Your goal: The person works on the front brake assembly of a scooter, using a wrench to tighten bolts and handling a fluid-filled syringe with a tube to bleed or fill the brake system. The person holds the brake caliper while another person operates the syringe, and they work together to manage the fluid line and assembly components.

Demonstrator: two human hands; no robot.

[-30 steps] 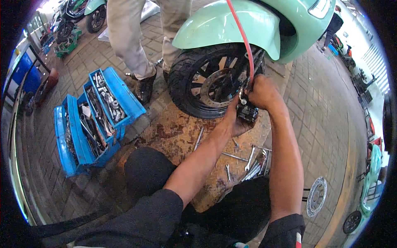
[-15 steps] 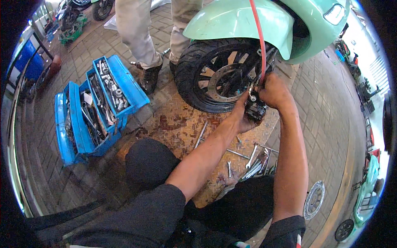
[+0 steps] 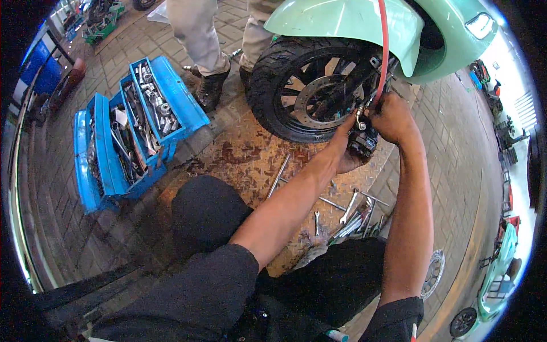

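A black brake caliper [image 3: 362, 143] hangs beside the front wheel of a mint-green scooter, apart from the brake disc [image 3: 307, 107]. My left hand [image 3: 344, 153] is wrapped round it from the left and below. From above, a red brake hose [image 3: 385, 51] runs down to a metal fitting [image 3: 361, 117] at the caliper's top. My right hand [image 3: 394, 121] is closed in a fist against the hose's lower end and the caliper's right side. What its curled fingers grip is hidden. The black tyre [image 3: 266, 94] and green fender [image 3: 336, 24] are just beyond my hands.
A blue cantilever toolbox [image 3: 102, 145] full of sockets and hand tools stands open at left. Spanners [image 3: 317, 223] and other metal tools lie on the stained metal plate [image 3: 233, 165] below my arms. Another person's legs [image 3: 199, 43] are behind the toolbox. A round metal cover [image 3: 434, 275] is at right.
The view has shifted, so the wheel, hose and hands appear farther right and slightly higher. Both hands keep about the same hold at the caliper.
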